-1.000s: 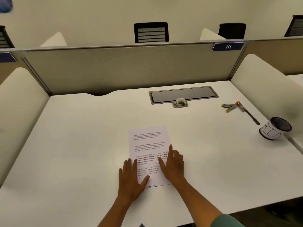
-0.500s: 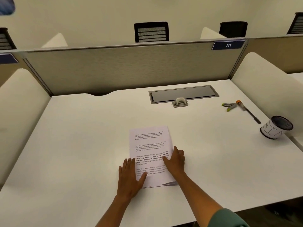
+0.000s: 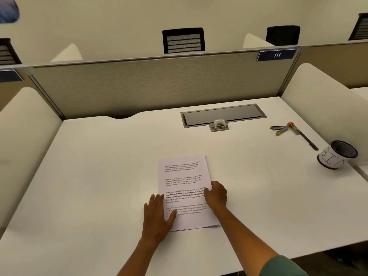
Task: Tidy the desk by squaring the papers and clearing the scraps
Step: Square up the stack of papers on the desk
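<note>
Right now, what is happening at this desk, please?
A person is squaring a small stack of printed papers in the middle of the white desk. The left hand lies flat along the stack's left edge, thumb on the page. The right hand has curled fingers at the right edge. A cup marked BIN and some pens sit far right, untouched.

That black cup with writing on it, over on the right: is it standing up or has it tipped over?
Tipped. The cup lies tilted on the desk, its dark open mouth turned up and to the right.
</note>
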Motion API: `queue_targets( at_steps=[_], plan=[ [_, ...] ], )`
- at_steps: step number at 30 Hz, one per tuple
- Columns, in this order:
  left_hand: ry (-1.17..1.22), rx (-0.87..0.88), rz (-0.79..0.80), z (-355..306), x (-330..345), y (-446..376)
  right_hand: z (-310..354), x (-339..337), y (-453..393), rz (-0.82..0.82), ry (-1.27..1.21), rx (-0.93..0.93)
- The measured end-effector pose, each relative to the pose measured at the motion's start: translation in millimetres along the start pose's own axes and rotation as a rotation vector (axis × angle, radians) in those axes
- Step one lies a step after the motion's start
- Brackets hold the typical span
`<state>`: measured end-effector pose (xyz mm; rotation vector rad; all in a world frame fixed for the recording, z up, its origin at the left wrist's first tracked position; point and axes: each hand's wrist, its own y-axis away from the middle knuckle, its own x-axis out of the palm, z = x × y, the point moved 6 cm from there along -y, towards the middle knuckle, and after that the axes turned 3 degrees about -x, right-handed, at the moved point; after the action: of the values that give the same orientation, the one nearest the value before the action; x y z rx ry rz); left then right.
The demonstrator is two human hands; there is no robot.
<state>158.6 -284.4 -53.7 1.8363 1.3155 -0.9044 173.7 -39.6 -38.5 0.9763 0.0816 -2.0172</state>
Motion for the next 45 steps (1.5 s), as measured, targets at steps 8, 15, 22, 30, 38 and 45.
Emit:
queue_targets(
  at_steps=[8,15,22,30,38,45],
  plan=[
    [0.037,0.004,-0.043,-1,-5,-2,8,3,2,-0.013,0.057,0.045],
    [0.001,0.022,-0.053,0,-7,-4,4,-1,-9,0.010,-0.036,0.123],
    [-0.027,0.044,-0.034,1,-8,-8,1,5,-17,0.065,-0.126,0.178],
    [0.012,0.039,-0.047,-3,-14,-9,11,10,-12,0.102,-0.135,0.135],
    [0.167,-0.087,-0.069,3,-28,-18,2,6,-14,0.127,-0.251,0.107],
    [0.419,-0.221,-0.071,2,-31,-35,-10,4,-28,0.143,-0.441,0.132]
  ],
)
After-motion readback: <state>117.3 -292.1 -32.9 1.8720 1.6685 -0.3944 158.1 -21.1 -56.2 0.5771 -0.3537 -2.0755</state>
